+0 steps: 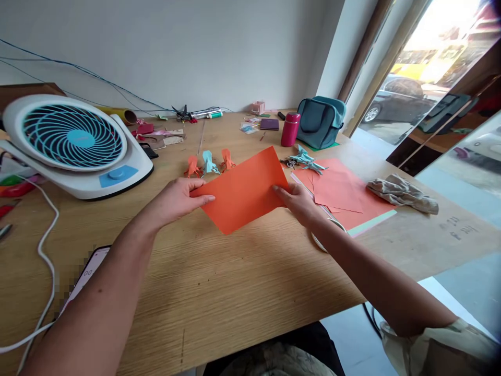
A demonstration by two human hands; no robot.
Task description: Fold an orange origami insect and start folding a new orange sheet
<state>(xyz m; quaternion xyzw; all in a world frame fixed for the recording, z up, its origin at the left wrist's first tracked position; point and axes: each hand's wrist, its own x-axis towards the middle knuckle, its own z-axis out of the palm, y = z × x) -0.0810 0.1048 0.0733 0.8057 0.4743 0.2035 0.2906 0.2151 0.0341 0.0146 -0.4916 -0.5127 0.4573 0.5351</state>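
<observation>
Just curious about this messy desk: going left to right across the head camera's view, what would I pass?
white fan → left hand → orange sheet → right hand → paper stack → crumpled cloth

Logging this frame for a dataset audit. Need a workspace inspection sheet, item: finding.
Surface: wooden table, light grain.
Job's things: orange paper sheet held between both hands; paper stack to its right; folded paper figures behind it.
Clutter: desk fan, pink bottle, teal bag, crumpled cloth, phone.
Grippers: left hand pinches the sheet's left corner; right hand grips its right edge.
Cables: white cable loops along the left side; blue wires cross the wall.
Surroundings: window at right, parked car outside.
</observation>
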